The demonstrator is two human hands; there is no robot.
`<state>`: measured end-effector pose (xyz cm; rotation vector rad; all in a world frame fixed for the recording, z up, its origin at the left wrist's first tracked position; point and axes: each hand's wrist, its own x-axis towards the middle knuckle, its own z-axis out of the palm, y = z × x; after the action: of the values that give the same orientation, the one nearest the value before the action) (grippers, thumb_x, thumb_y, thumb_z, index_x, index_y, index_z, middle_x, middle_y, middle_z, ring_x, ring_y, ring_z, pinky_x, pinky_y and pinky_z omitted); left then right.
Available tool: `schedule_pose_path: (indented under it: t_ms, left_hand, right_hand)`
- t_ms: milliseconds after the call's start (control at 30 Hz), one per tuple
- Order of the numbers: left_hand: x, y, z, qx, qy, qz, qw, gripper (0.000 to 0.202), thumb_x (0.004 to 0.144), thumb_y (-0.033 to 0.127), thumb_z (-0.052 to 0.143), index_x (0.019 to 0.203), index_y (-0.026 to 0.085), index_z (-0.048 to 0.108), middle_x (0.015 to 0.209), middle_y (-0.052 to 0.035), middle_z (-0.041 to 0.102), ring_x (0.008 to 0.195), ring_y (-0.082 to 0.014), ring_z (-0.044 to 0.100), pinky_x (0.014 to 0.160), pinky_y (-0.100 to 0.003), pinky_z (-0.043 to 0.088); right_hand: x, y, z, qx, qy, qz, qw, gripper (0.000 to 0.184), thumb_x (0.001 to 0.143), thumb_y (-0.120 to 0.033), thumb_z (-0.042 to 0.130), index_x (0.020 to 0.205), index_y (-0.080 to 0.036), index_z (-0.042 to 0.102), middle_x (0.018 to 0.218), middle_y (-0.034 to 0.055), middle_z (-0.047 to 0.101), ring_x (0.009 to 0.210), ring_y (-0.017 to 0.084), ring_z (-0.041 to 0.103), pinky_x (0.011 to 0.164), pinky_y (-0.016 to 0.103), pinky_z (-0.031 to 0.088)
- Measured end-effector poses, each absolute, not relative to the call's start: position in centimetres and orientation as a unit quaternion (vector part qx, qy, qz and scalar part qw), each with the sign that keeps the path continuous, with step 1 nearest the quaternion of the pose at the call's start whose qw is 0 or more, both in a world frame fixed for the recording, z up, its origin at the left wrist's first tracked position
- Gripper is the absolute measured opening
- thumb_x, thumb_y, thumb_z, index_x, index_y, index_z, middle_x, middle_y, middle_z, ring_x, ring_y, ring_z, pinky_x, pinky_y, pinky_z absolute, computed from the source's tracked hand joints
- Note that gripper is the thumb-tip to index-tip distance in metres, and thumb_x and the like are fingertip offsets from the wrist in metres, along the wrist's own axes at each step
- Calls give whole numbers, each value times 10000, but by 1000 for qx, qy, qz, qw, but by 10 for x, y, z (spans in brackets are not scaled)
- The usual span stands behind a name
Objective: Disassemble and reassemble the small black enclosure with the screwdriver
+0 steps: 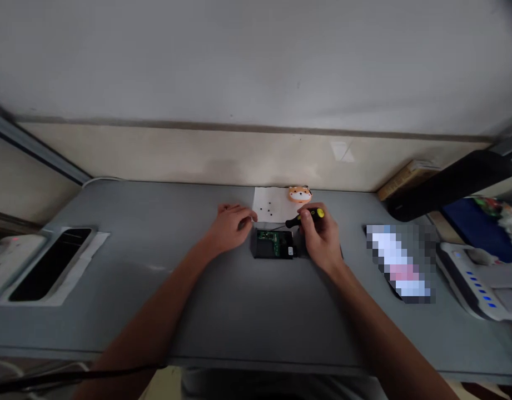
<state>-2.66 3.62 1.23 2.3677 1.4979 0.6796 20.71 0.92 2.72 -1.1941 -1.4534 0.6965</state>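
A small black case with a green circuit board (276, 243) inside lies flat on the grey desk, its inside facing up. My right hand (320, 236) grips a black and yellow screwdriver (295, 221), whose thin shaft points left over the case's upper edge. Beside the upper left corner of the case is my left hand (233, 226), its fingers curled together; what they hold, if anything, is hidden. Just behind the case lies a white sheet of paper (281, 208) with several tiny dark screws (269, 210) on it. Part of a dark flat piece shows under my right hand.
An orange and white animal-face item (300, 194) sits at the paper's back right. A phone (55, 264) rests on white paper at left. To the right are a blurred-out phone (399, 266), a white power strip (476, 283) and a black cylinder (451, 186) by the wall.
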Motion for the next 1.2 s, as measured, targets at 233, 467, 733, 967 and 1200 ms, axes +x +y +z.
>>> schedule_pose_path:
  t_ms: [233, 467, 733, 967, 1200]
  left_hand:
    - [-21, 33, 12, 846, 450, 223, 178, 301, 884, 136, 422, 949, 233, 699, 925, -24, 759, 879, -203, 697, 944, -390, 505]
    - [-19, 32, 12, 844, 443, 231, 195, 317, 869, 119, 447, 927, 245, 731, 949, -24, 766, 933, -208, 711, 914, -361, 554]
    - [-15, 30, 9, 836, 451, 237, 204, 321, 843, 92, 472, 912, 250, 743, 944, -15, 776, 913, -202, 718, 883, -345, 570]
    - [-13, 30, 8, 830, 464, 237, 198, 299, 846, 91, 492, 919, 229, 747, 935, -19, 776, 906, -190, 715, 877, -312, 556]
    - [-13, 30, 7, 831, 462, 244, 191, 295, 834, 77, 501, 895, 222, 750, 898, -15, 777, 843, -178, 706, 818, -291, 543]
  right_hand:
    - [206, 10, 27, -502, -618, 290, 531, 270, 957, -500, 580, 877, -244, 605, 601, -55, 522, 520, 115, 450, 492, 256, 365]
    - [205, 8, 31, -504, -622, 289, 525, 275, 942, -509, 583, 872, -244, 601, 588, -65, 513, 499, 110, 434, 482, 247, 355]
    - [203, 6, 34, -495, -645, 272, 515, 234, 945, -465, 574, 881, -241, 600, 613, -57, 554, 501, 108, 453, 497, 249, 361]
    - [194, 12, 46, -498, -671, 280, 472, 223, 926, -454, 618, 892, -235, 598, 664, -35, 589, 554, 119, 487, 554, 268, 385]
    - [177, 35, 63, -413, -720, 338, 443, 229, 947, -350, 561, 764, -244, 475, 681, -29, 523, 642, 131, 476, 606, 289, 380]
